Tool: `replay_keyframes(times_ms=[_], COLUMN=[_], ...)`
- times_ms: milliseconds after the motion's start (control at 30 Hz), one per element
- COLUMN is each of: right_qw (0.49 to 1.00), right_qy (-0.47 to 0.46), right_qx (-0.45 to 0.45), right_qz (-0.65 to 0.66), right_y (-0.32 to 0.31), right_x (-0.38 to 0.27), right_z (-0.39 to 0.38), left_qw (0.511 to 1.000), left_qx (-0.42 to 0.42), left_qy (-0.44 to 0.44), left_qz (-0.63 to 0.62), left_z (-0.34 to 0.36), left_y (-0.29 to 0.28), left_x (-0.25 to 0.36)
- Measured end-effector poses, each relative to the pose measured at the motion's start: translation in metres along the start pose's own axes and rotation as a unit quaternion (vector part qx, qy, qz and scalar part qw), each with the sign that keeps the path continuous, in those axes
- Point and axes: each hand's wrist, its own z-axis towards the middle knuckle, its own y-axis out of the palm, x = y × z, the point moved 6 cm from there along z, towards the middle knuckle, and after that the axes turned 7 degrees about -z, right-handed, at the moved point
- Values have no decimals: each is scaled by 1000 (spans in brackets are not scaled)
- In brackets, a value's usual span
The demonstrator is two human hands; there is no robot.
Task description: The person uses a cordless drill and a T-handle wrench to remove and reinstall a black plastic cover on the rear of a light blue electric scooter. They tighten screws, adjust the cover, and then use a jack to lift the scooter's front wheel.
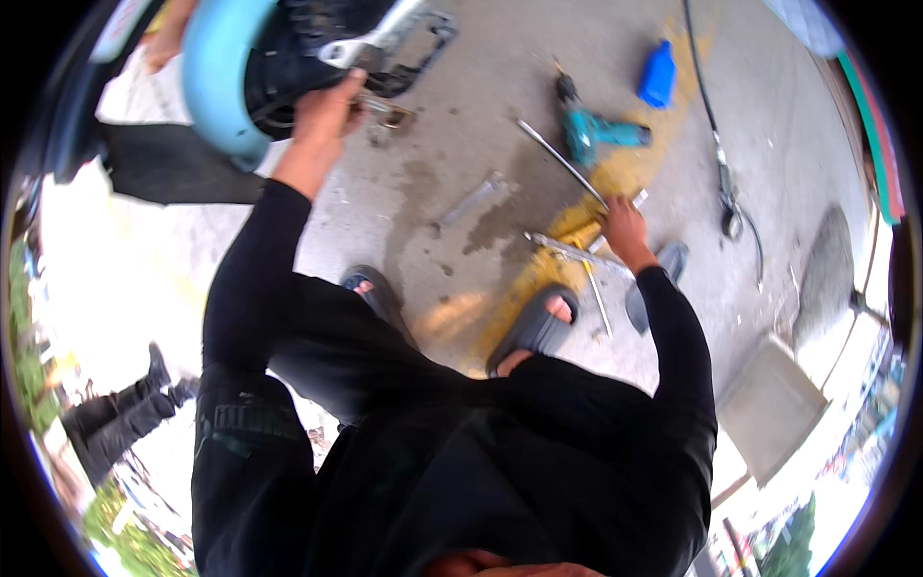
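My left hand (322, 120) is closed at the underside of a light-blue scooter (212, 77), beside a dark metal part (394, 77) and a small shiny piece (389, 115); exactly what it grips is unclear. My right hand (625, 229) is closed on the lower end of a long metal rod tool (553, 152) on the ground, among yellow-handled tools (598, 293) and a silver tool (558, 245). A combination wrench (466, 202) lies between my hands. A teal cordless drill (596, 132) lies above my right hand.
A blue bottle (658, 75) and a hose with gauge (733, 221) lie at right, near a grey board (769, 404). A dark flap (173, 163) extends below the scooter. Another person's hand (165, 43) shows upper left; someone's legs (115, 423) are lower left.
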Motion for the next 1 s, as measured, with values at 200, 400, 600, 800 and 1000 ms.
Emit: replay_keyframes(times_ms=[200, 400, 600, 800, 1000], right_qw=[995, 744, 527, 783, 844], right_qy=[-78, 160, -65, -4, -68], right_qx=[-14, -214, -117, 75, 158], right_qz=[-59, 613, 840, 618, 508], right_y=[-13, -128, -202, -218, -225], right_x=[-7, -45, -99, -143, -157], right_z=[-1, -37, -68, -17, -14], left_qw=[997, 994, 991, 989, 990], left_qx=[-50, -60, -65, -58, -63], left_qy=[-58, -73, -82, -72, -76], left_qz=[-16, -52, -84, -116, -101], left_z=[-13, -12, -2, 3, 4], left_y=[23, 16, 18, 16, 14], left_x=[9, 4, 1, 0, -2])
